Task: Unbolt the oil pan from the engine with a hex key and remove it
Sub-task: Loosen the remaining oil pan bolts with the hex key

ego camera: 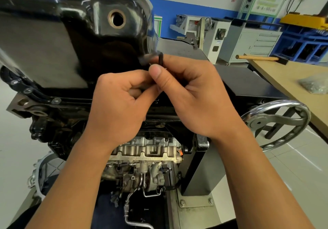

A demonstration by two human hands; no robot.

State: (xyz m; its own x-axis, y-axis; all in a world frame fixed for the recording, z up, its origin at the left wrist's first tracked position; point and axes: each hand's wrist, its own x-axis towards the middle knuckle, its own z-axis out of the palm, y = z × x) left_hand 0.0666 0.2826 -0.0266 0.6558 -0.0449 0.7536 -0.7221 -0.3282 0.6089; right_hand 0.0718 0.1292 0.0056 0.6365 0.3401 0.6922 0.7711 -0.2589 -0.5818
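We find the oil pan [71, 33] bolted atop the engine [142, 150]. Left grip [120, 101] and right grip [191, 95] both pinch the hex key [161, 58] at its flange. We judge the pan stiff, heavy, slick; hold opposite rims.

Left grip [122, 104], right grip [193, 95], both bare, forearms [71, 184] bare, short thumbnail [157, 71]

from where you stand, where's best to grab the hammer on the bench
Grip the hammer by its wooden handle, near the free left end, coming down from above: it lies flat on the bench, handle unobstructed, dark head at the right.
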